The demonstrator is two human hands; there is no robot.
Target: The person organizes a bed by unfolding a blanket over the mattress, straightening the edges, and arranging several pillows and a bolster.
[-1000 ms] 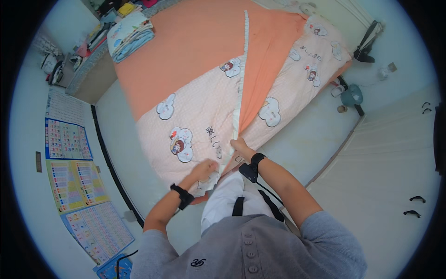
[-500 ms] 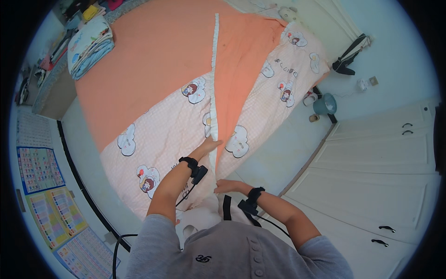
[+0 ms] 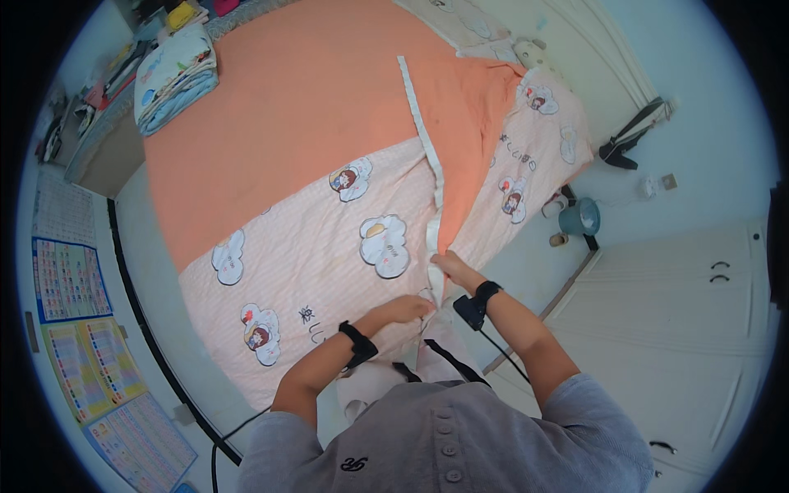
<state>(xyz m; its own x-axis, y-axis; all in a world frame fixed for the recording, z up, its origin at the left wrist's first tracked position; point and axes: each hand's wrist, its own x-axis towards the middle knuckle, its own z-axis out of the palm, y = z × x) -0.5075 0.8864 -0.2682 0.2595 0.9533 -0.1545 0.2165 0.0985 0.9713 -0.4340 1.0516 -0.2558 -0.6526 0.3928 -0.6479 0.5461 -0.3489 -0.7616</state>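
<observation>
Tightly pinched, the right hand (image 3: 452,267) holds the white fabric trim (image 3: 436,167) of the pink, cloud-printed quilt (image 3: 329,246) on the orange-sheeted bed (image 3: 279,90); whether the curled left hand (image 3: 403,309) grips, I cannot tell. Keeping the trim taut should limit bunching. Unlike half a second ago, the right hand reaches farther toward the bed.
</observation>
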